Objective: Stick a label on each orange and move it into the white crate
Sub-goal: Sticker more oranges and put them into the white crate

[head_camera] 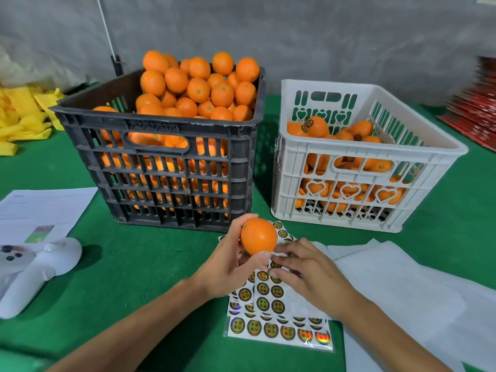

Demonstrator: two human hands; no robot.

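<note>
My left hand (228, 267) grips an orange (258, 235) just above the label sheets (279, 312), which lie on the green table in front of the crates. My right hand (308, 275) rests on the top sheet with its fingertips down among the round gold labels; whether a label is pinched is hidden. The white crate (370, 154) at the right holds several labelled oranges. The black crate (161, 146) at the left is heaped with plain oranges (198, 84).
White paper sheets (402, 285) lie at the right of the labels. A white handheld device (35, 269) and a printed page (40, 208) lie at the left. Yellow foam nets (24, 116) pile at the far left; red cartons (477, 114) at the far right.
</note>
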